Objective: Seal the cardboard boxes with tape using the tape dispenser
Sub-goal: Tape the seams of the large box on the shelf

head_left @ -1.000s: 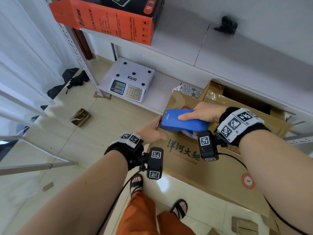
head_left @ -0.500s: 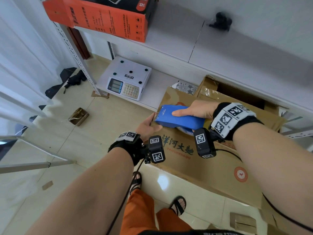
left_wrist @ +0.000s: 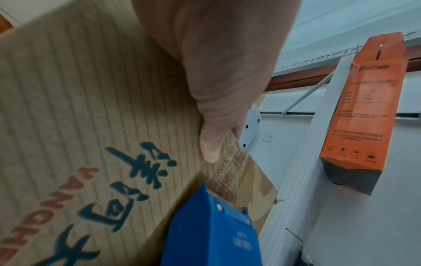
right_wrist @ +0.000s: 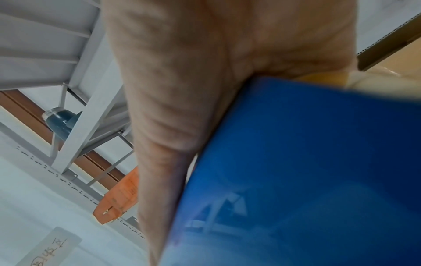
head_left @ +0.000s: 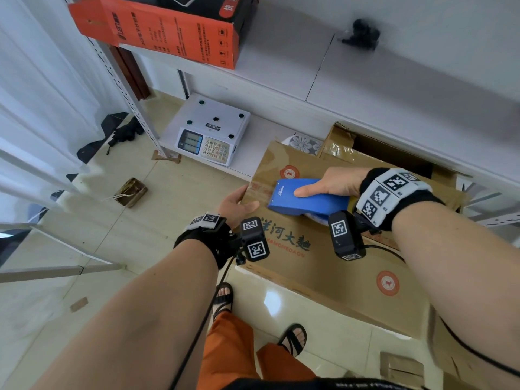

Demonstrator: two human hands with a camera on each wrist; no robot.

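The right hand (head_left: pixel 334 184) grasps the blue tape dispenser (head_left: pixel 304 199), thumb stretched along its top and the other fingers wrapped round the far side, out of sight; the dispenser lies flat on the top of the cardboard box (head_left: pixel 337 257), its nose pointing at the box's left end. The left hand (head_left: pixel 237 204) holds that left end: its thumb lies on the top face just beside the dispenser's nose, and the fingers curl over the edge and down the side. In the left wrist view the thumb (left_wrist: pixel 210 149) presses near a strip of clear tape (left_wrist: pixel 230 169) with red print that runs from the corner to the dispenser. The box stands on a pale tiled floor (head_left: pixel 157 220) against a white shelf unit (head_left: pixel 281 80). On the low shelf sits a white scale (head_left: pixel 211 129) with a keypad; on the shelf above lies an orange carton (head_left: pixel 157 32). Behind the box is a second cardboard box (head_left: pixel 374 149) with its flaps open, its inside too dark to make out. A small open brown box (head_left: pixel 130 191) lies on the floor to the left, near white curtains (head_left: pixel 42 94).
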